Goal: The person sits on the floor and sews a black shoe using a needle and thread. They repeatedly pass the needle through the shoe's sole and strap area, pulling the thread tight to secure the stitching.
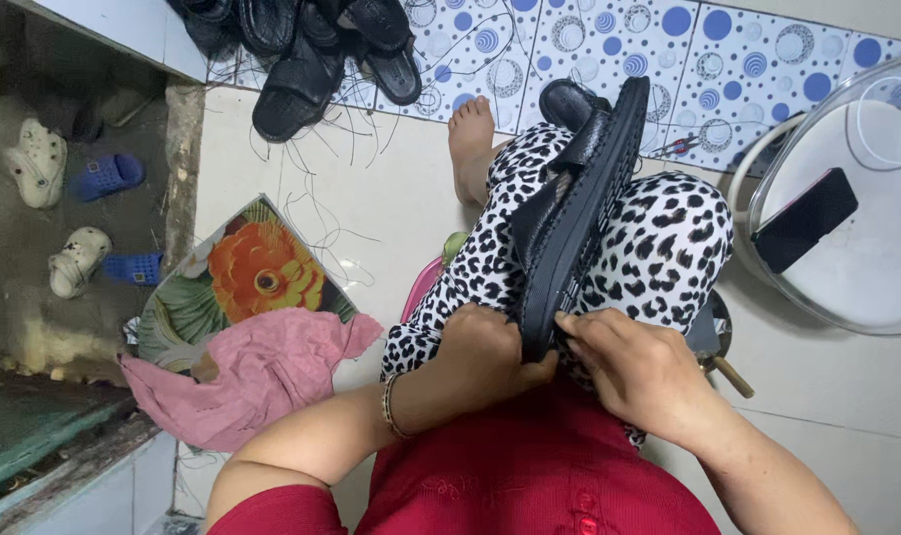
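A black sandal (581, 203) lies on edge along my lap, its sole facing right, toe pointing away from me. My left hand (485, 349) grips the heel end of the sandal from the left side. My right hand (637, 369) presses its fingertips against the sole's edge near the heel, thumb and fingers pinched close; whether something thin is held between them I cannot tell. My legs in spotted black-and-white trousers (659, 248) support the sandal. A bracelet sits on my left wrist.
More black sandals (312, 50) lie heaped at the top on the floor. A pink cloth (247, 372) and a flowered cushion (242, 267) lie to the left. A round clear tray (857, 287) with a dark phone (805, 219) stands at the right. Loose threads litter the floor.
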